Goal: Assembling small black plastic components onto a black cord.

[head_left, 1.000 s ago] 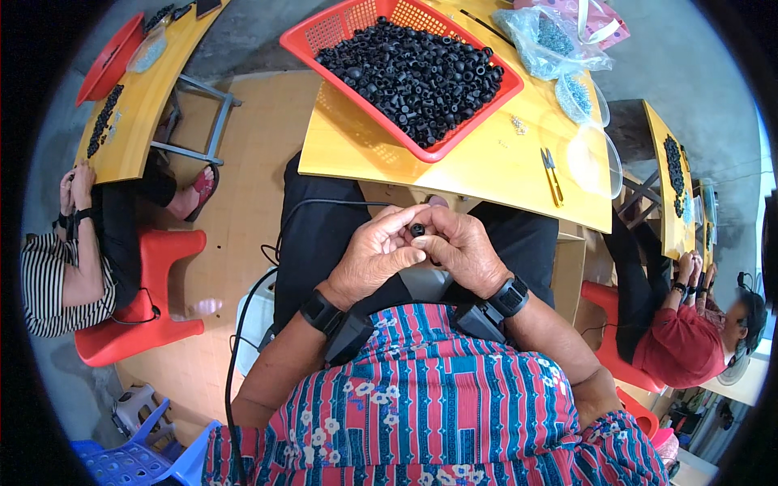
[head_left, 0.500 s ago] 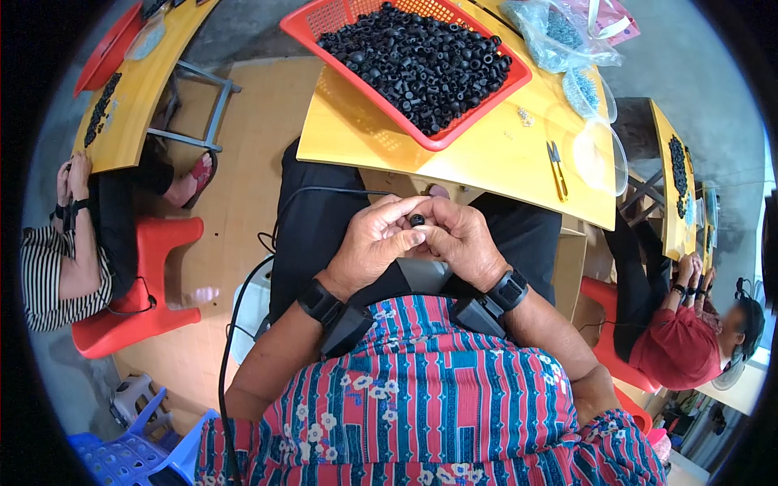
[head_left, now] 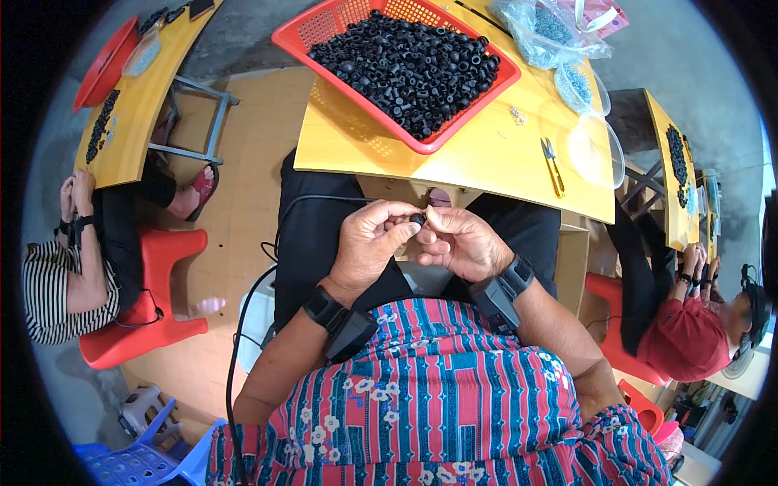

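Between the fingertips of both hands, just off the table's near edge and above my lap, is a small black rounded cap-like part (head_left: 418,219). My left hand (head_left: 374,243) pinches it from the left with thumb and forefinger. From the other side my right hand (head_left: 465,242) closes thumb and forefinger on it, its other fingers curled in. A red plastic basket (head_left: 429,146) heaped with similar black parts (head_left: 409,73) stands on the yellow table (head_left: 356,150) beyond my hands.
Small snips with yellow handles (head_left: 553,168) lie at the table's right, near a clear plastic lid (head_left: 596,150). Behind them are a bowl of bluish bits (head_left: 574,87) and clear bags (head_left: 551,32). A black cable (head_left: 235,356) runs along my left. Two people sit at side tables.
My right hand has turned and its curled fingers now show beneath the black part. The basket and table appear shifted slightly left in view.
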Demonstrator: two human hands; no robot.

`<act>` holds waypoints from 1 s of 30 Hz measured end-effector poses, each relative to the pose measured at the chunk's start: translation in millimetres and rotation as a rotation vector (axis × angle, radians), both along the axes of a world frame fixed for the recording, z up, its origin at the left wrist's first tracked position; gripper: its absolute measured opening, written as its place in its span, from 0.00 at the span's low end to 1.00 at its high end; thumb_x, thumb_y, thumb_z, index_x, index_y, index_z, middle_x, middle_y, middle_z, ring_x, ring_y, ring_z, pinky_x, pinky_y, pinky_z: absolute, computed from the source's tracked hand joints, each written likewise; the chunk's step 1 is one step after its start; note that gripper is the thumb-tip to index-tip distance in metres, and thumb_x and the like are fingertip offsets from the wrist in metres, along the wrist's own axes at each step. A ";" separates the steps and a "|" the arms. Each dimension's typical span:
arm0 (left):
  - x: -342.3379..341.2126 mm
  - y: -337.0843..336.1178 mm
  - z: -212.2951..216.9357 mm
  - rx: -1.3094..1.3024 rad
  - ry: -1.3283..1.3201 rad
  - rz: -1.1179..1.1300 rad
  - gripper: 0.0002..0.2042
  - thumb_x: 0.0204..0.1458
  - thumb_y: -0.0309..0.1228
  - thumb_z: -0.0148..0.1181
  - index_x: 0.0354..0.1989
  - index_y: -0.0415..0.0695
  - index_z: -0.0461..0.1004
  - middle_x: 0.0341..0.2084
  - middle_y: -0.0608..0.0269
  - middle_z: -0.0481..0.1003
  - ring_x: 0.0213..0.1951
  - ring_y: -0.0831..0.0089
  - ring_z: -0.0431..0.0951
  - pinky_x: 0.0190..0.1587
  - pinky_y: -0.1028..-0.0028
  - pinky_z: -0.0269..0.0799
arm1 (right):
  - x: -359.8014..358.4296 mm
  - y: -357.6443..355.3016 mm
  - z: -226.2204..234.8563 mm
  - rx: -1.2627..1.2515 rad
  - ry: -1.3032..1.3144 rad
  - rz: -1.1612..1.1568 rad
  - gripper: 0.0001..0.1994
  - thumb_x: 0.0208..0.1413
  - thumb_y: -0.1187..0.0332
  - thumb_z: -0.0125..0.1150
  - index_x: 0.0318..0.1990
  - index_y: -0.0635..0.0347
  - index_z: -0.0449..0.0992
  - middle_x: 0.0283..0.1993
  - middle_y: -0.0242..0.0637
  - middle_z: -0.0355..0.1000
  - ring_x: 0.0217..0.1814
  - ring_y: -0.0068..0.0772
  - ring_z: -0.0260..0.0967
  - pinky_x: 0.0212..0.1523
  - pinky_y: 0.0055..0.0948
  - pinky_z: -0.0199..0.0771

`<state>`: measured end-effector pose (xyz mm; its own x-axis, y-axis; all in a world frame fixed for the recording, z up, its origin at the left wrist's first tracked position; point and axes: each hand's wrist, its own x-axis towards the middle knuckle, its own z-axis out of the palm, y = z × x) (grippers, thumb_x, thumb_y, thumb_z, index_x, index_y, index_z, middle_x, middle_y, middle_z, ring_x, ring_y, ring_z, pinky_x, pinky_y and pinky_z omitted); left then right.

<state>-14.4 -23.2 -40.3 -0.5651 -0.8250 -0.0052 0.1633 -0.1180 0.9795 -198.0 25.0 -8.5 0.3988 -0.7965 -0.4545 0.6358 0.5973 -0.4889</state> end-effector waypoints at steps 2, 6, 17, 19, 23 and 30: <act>-0.2 0.7 -0.8 0.017 -0.012 0.013 0.09 0.53 0.23 0.61 0.42 0.38 0.76 0.31 0.69 0.73 0.32 0.84 0.72 0.33 0.83 0.71 | -0.9 0.7 -1.1 0.002 -0.024 0.006 0.15 0.62 0.56 0.54 0.39 0.60 0.73 0.27 0.24 0.65 0.25 0.15 0.61 0.40 0.29 0.80; -0.5 -0.5 -0.7 -0.037 -0.039 0.019 0.08 0.53 0.23 0.61 0.41 0.38 0.77 0.30 0.69 0.72 0.31 0.84 0.71 0.32 0.82 0.70 | 0.6 0.0 -1.5 0.018 -0.054 0.002 0.16 0.61 0.55 0.54 0.39 0.61 0.73 0.27 0.24 0.65 0.25 0.15 0.62 0.38 0.29 0.80; 1.0 -2.0 5.6 -0.119 -0.085 0.009 0.06 0.51 0.22 0.62 0.38 0.36 0.77 0.26 0.69 0.69 0.27 0.84 0.69 0.31 0.82 0.67 | -11.9 -6.6 -4.7 0.055 0.101 0.112 0.15 0.59 0.56 0.58 0.36 0.61 0.75 0.27 0.24 0.67 0.25 0.15 0.65 0.40 0.32 0.81; 1.0 -2.2 8.1 -0.117 -0.098 -0.007 0.06 0.51 0.22 0.62 0.38 0.36 0.77 0.26 0.69 0.69 0.27 0.84 0.69 0.30 0.82 0.67 | -14.8 -6.3 -7.7 0.049 0.109 0.133 0.14 0.59 0.57 0.59 0.36 0.61 0.75 0.27 0.24 0.67 0.25 0.15 0.65 0.40 0.32 0.81; 2.5 -4.2 11.3 -0.139 -0.093 -0.043 0.07 0.51 0.22 0.62 0.38 0.36 0.77 0.27 0.68 0.70 0.27 0.83 0.69 0.30 0.82 0.67 | -16.1 -8.0 -5.1 0.025 0.141 0.160 0.14 0.57 0.58 0.61 0.35 0.62 0.76 0.27 0.25 0.68 0.25 0.16 0.66 0.39 0.31 0.81; 5.3 -4.6 9.0 -0.155 -0.098 -0.090 0.07 0.51 0.23 0.62 0.38 0.36 0.78 0.26 0.68 0.70 0.27 0.83 0.70 0.30 0.82 0.67 | -18.9 -8.4 -5.8 0.028 0.173 0.197 0.13 0.57 0.60 0.62 0.34 0.63 0.76 0.27 0.27 0.70 0.25 0.18 0.68 0.38 0.31 0.81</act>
<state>-9.1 -27.7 -31.4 -0.6400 -0.7661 0.0598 0.0620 0.0260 0.9977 -216.9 16.6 -14.3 0.4595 -0.6972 -0.5502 0.4138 0.7162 -0.5620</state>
